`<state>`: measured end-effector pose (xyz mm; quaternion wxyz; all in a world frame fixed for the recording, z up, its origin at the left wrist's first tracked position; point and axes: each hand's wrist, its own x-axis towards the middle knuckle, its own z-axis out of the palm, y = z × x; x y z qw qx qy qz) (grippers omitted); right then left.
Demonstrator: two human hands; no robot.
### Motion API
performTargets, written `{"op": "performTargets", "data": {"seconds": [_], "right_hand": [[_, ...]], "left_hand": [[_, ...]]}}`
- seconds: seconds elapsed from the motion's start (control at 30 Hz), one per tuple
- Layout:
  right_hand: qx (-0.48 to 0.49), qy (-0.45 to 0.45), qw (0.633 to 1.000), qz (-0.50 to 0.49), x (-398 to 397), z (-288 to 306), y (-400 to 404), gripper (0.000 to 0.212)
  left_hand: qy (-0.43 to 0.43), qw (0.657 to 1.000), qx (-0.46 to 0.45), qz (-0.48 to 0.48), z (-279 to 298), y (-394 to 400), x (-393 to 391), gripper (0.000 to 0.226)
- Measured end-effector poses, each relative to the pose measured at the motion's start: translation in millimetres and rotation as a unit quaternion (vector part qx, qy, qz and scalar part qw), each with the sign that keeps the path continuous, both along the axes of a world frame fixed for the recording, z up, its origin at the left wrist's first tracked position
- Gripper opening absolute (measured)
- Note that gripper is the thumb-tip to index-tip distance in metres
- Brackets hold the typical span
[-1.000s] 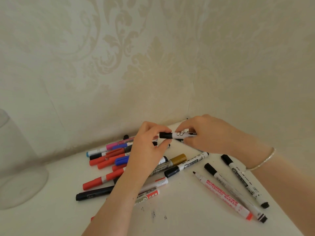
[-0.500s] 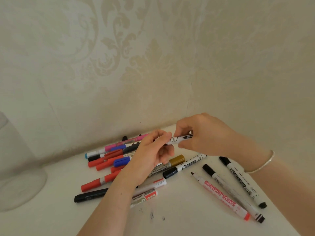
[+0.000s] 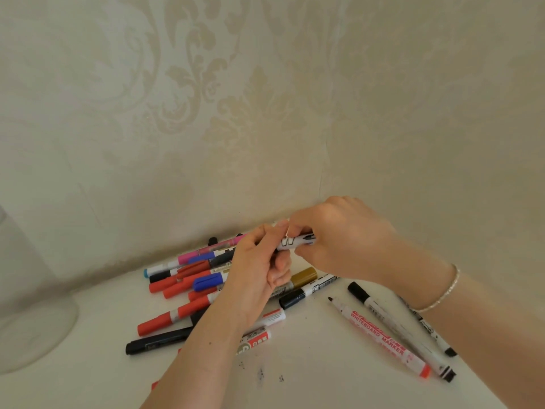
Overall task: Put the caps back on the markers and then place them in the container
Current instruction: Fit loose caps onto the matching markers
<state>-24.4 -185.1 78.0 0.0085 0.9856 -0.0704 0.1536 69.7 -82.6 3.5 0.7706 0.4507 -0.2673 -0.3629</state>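
Observation:
Both hands meet above the marker pile, holding one white marker with black print. My right hand grips its barrel from the right. My left hand closes round its left end, hiding the black cap and tip. Beneath lies a pile of red, blue, pink, black and gold markers. An uncapped red whiteboard marker lies to the right, beside two black-capped white markers. The clear container stands at the far left.
The white table sits in a corner of patterned wallpaper, with its right edge running diagonally at the lower right. Small black ink marks dot the table near the front. A bracelet circles my right wrist.
My left hand has closed over the black-capped end of the marker, which showed between the hands a second ago. Both hands have drawn together and risen slightly.

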Motion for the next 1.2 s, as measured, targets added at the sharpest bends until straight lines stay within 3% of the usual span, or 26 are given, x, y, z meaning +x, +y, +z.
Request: {"op": "performTargets", "data": {"seconds": [0.27, 0.4, 0.57, 0.7, 0.87, 0.93, 1.03, 1.1, 1.2], "right_hand": [[0.096, 0.023, 0.992, -0.073, -5, -25, -9, 0.008], [0.147, 0.02, 0.973, -0.175, -25, -32, -18, 0.007], [0.144, 0.118, 0.932, -0.312, -64, -41, -43, 0.015], [0.142, 0.17, 0.907, -0.357, -81, -57, -50, 0.025], [0.138, 0.16, 0.903, -0.375, -82, -66, -51, 0.029], [0.127, 0.161, 0.902, -0.379, -81, -66, -48, 0.029], [0.091, 0.099, 0.932, -0.336, -77, -67, -34, 0.025], [0.119, 0.035, 0.966, -0.229, -69, -69, -13, 0.025], [0.17, 0.056, 0.983, -0.05, -55, -68, 30, 0.044]], "left_hand": [[-0.078, 0.987, 0.137, 0.036, -5, -12, 5, 0.03], [-0.228, 0.95, 0.176, 0.124, 5, -3, 5, 0.026], [-0.363, 0.896, 0.195, 0.163, 22, 26, 11, 0.023], [-0.421, 0.858, 0.268, 0.121, 27, 55, 19, 0.013], [-0.49, 0.788, 0.368, 0.053, 27, 93, 28, 0.018], [-0.499, 0.779, 0.379, 0.033, 24, 103, 30, 0.017], [-0.528, 0.742, 0.413, -0.009, 20, 115, 29, 0.02], [-0.556, 0.7, 0.449, -0.019, 15, 116, 29, 0.029], [-0.592, 0.664, 0.457, 0.015, 8, 109, 29, 0.033]]}}
